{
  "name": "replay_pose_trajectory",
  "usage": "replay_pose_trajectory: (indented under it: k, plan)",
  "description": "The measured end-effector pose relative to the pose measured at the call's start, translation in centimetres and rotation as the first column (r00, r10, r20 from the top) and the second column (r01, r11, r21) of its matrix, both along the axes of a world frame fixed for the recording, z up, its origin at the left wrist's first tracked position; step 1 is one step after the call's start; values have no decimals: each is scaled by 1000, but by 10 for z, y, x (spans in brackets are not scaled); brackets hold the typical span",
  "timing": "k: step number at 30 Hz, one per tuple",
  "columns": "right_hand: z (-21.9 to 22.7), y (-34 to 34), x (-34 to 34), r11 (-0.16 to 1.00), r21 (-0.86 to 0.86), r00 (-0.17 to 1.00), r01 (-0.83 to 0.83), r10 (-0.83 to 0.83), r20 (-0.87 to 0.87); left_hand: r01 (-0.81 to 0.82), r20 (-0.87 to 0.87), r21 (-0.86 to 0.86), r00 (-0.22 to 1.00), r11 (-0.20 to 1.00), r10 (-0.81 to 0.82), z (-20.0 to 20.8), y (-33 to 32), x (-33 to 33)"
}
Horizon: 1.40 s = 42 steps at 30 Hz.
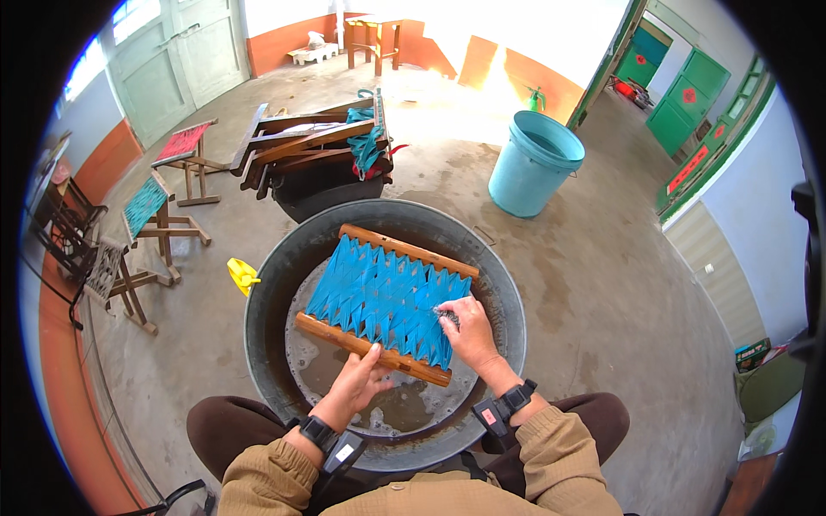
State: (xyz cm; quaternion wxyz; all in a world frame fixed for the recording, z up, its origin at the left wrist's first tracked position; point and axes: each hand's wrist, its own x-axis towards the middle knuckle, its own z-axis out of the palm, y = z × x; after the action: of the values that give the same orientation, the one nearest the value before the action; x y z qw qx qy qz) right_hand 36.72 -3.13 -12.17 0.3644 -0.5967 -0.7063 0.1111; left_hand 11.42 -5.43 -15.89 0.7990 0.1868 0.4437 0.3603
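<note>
A folding stool seat (370, 288) with blue woven webbing between two wooden bars lies tilted over a big round metal tub (509, 344). Sudsy, murky water (413, 411) shows in the tub beneath it. My left hand (359, 381) is closed on the near wooden bar (335, 336), its thumb on top; some of its fingers are hidden underneath. At the right end of the webbing, my right hand (471, 334) pinches a grey scrubber (448, 316) that looks like steel wool, pressed against the blue strips.
Beyond the tub, wooden stool frames (314, 142) are piled on a dark basin (318, 196). A turquoise bucket (529, 176) stands far right, a green sprayer (536, 99) behind it. Stools with red (183, 142), teal (146, 205) and grey (105, 268) seats stand left. Something yellow (243, 275) touches the tub's left side.
</note>
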Motion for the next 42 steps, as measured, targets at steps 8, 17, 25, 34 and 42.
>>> replay_pose_trajectory:
  k: [8, 17, 25, 34, 42]
  plan:
    - [-7, -36, -58, 984, -144, 954, -104, 140, 267, -171, -200, 110, 961, 979, 190, -23, 36, -13]
    - [15, -15, -64, 999, -38, 994, -17, 21, 104, 39, -638, 469, 706, 882, 308, -25, 42, -48]
    - [-9, -26, -114, 990, -43, 986, -136, 139, 88, -47, -671, 386, 671, 921, 315, -43, -23, -28]
    - [-21, -20, -102, 985, 49, 886, -167, 128, 445, 14, -707, 575, 512, 818, 489, -38, -6, -25]
    - [-16, -14, -158, 953, 47, 952, -299, 296, 74, 45, -679, 622, 529, 782, 509, -46, 20, -31]
